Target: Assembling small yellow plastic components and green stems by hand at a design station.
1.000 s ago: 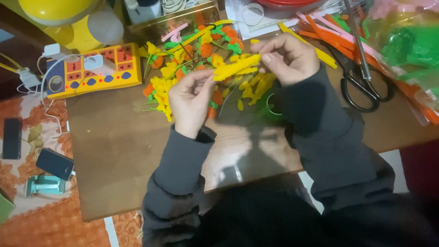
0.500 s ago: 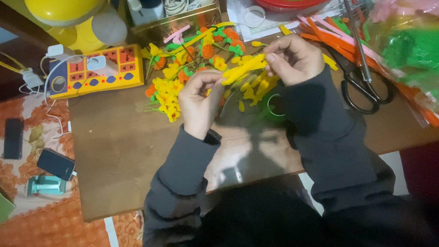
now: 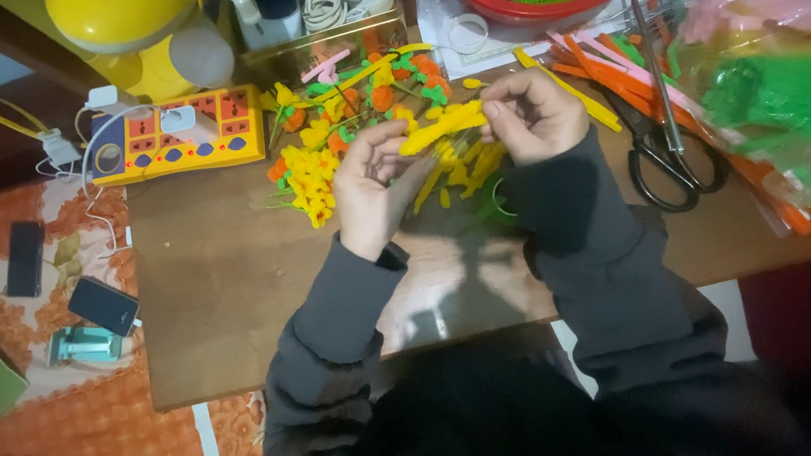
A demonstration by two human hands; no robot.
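A yellow fuzzy craft stem stretches between my two hands above a brown table. My left hand pinches its lower left end with the fingers curled. My right hand grips the upper right end, fingers closed around it. Beneath the hands lies a heap of small yellow, orange and green craft flowers and loose yellow pieces. Both arms wear dark grey sleeves.
Black-handled scissors lie right of my right hand beside orange, pink and yellow stems. A yellow power strip and yellow lamp sit at the left. Green material in plastic is far right. Phones lie on the floor.
Both hands have drawn slightly closer together and twisted the yellow stem. The view has shifted a little downward.
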